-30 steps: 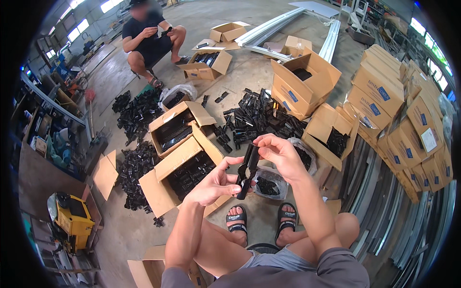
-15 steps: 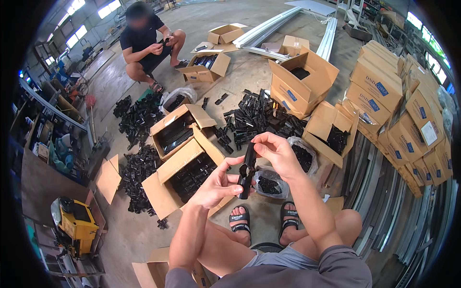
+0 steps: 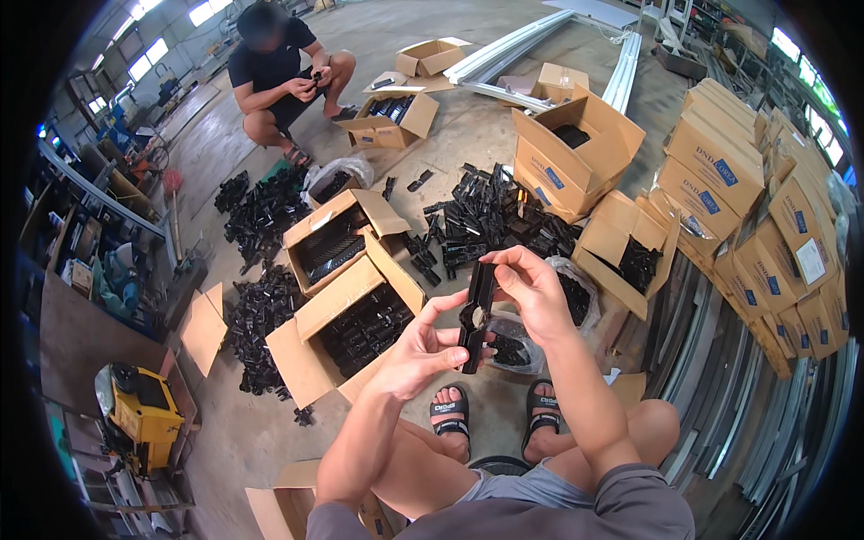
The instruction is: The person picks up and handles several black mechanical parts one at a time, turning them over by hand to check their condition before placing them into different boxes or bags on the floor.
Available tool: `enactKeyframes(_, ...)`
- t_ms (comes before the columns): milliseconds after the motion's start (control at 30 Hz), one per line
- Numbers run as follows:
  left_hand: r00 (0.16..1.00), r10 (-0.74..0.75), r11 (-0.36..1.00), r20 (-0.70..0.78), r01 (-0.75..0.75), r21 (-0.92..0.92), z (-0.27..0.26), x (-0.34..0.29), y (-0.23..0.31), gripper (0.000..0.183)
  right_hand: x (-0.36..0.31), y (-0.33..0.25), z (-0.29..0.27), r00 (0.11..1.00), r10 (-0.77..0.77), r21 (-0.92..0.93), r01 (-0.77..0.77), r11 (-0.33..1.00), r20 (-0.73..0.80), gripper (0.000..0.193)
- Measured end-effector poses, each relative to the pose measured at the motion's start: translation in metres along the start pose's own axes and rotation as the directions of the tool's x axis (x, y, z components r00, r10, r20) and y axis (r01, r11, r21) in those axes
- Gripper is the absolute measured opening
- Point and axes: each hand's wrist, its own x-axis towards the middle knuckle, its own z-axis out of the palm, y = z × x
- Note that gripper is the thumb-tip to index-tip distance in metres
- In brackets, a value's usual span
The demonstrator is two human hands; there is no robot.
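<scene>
Head view. Left grip point(image 3: 416, 358) closed on the lower end of a black part point(image 3: 473, 317); right grip point(image 3: 537, 292) pinches its upper end. Part held tilted slightly, raised above the floor point(image 3: 490, 412), between my hands. Judged: light, stiff, perhaps slippery; notched middle likely weakest. Best hold: both solid ends.

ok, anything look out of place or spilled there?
A few strays: black pieces lie on the bare floor, apart from the big middle heap, while most others are heaped or boxed. Nothing else clearly stands out.
</scene>
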Motion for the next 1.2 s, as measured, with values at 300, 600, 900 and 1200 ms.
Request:
enactKeyframes(300,1.0,-0.006,0.994,-0.013,0.007,0.106,-0.006,0.001,-0.001,0.082,-0.001,-0.001,-0.002,1.0,0.027,-0.093,-0.027,0.995,0.001,0.018)
enactKeyframes(600,0.994,-0.005,0.999,-0.107,0.01,0.052,0.001,0.002,0.0,0.078,0.003,0.001,0.001,0.999,0.035,-0.063,-0.037,0.997,-0.03,0.017)
enactKeyframes(900,0.963,0.089,0.985,-0.254,-0.122,-0.12,0.002,0.006,0.0,0.073,-0.017,0.209,-0.17,0.901,0.343,-0.939,-0.322,0.121,-0.265,0.027)
enactKeyframes(1200,0.946,0.077,0.988,-0.316,-0.114,-0.1,-0.003,0.012,-0.002,0.077,-0.066,0.307,-0.183,0.855,0.22,-0.871,-0.489,0.041,-0.47,0.014)
